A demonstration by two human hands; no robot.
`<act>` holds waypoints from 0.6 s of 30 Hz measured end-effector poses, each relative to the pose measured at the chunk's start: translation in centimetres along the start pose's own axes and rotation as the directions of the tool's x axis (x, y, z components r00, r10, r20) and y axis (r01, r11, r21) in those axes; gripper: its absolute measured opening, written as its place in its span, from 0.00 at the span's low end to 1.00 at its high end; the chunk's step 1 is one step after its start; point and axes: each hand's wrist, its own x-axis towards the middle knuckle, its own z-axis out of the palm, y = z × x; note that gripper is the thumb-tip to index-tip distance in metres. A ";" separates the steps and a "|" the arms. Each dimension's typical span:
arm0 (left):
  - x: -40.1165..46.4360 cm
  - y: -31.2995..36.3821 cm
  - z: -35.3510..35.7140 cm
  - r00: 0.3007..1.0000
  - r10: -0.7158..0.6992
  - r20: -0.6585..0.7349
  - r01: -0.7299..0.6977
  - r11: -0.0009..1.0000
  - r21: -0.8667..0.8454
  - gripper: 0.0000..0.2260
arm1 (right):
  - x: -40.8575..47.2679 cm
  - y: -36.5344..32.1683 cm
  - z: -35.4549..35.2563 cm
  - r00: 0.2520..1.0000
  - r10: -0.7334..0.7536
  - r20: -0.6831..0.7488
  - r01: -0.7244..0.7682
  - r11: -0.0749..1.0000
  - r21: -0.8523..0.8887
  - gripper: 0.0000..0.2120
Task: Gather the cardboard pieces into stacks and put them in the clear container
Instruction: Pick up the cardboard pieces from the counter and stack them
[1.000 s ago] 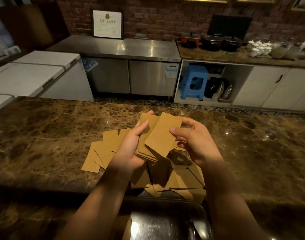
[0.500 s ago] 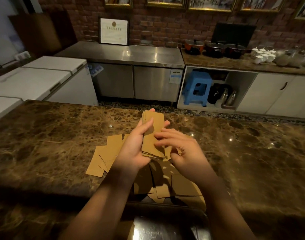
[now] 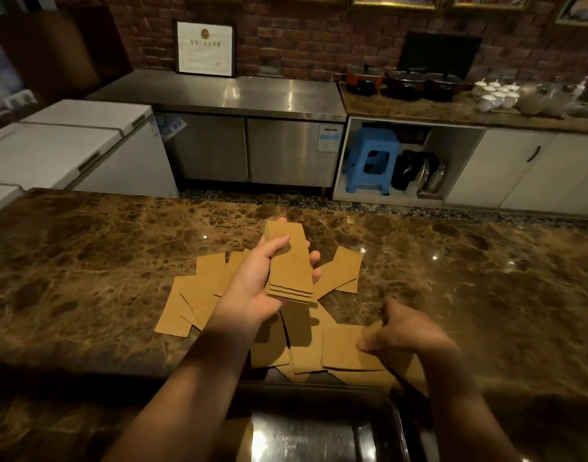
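My left hand (image 3: 252, 288) grips a squared stack of brown cardboard pieces (image 3: 291, 268) above the marble counter, thumb across the top. Below and around it, several loose cardboard pieces (image 3: 199, 295) lie scattered on the counter. My right hand (image 3: 402, 335) is down at the near right of the pile, fingers curled, pinching the edge of one loose cardboard piece (image 3: 342, 348). The clear container (image 3: 319, 428) sits at the near edge, right below the pile, between my forearms.
The brown marble counter (image 3: 86, 261) stretches wide to both sides. Beyond it stand white chest freezers (image 3: 69, 145), a steel cabinet (image 3: 246, 128) and a blue stool (image 3: 369, 161) in an open shelf.
My right hand left the stack and dropped to the near right of the pile, where it now pinches a loose piece. The stack in my left hand is squared.
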 end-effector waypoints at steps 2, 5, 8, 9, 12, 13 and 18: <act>0.1 -0.4 0.1 1.000 -0.022 -0.017 0.023 0.999 0.027 0.16 | 0.3 -0.1 0.9 1.000 -0.009 -0.017 0.010 0.999 0.040 0.46; 0.1 -0.7 0.3 0.998 -0.046 -0.046 0.048 0.998 0.038 0.15 | 0.2 -0.4 0.3 0.996 -0.092 -0.012 0.093 0.976 0.198 0.11; 0.1 -0.5 0.1 0.997 -0.042 -0.072 0.045 0.998 0.039 0.15 | 0.0 -0.5 -0.9 0.972 -0.226 0.072 0.204 0.951 0.232 0.11; 0.1 -0.4 0.1 0.996 -0.039 -0.075 0.042 0.998 0.040 0.14 | -0.2 -0.6 -1.2 0.955 -0.277 0.110 0.247 0.942 0.229 0.11; 0.0 -0.1 0.0 0.997 -0.033 -0.073 0.036 0.998 0.042 0.14 | -0.5 -1.1 -0.7 0.906 -0.363 0.217 0.361 0.931 0.052 0.09; 0.0 -0.1 0.0 0.997 -0.029 -0.069 0.032 0.999 0.037 0.15 | -0.7 -1.5 -0.2 0.904 -0.369 0.217 0.384 0.923 -0.031 0.09; -0.3 -0.3 0.3 0.999 0.029 -0.030 -0.029 0.999 -0.028 0.15 | -1.0 -3.0 1.7 0.919 -0.386 0.078 0.393 0.908 -0.144 0.10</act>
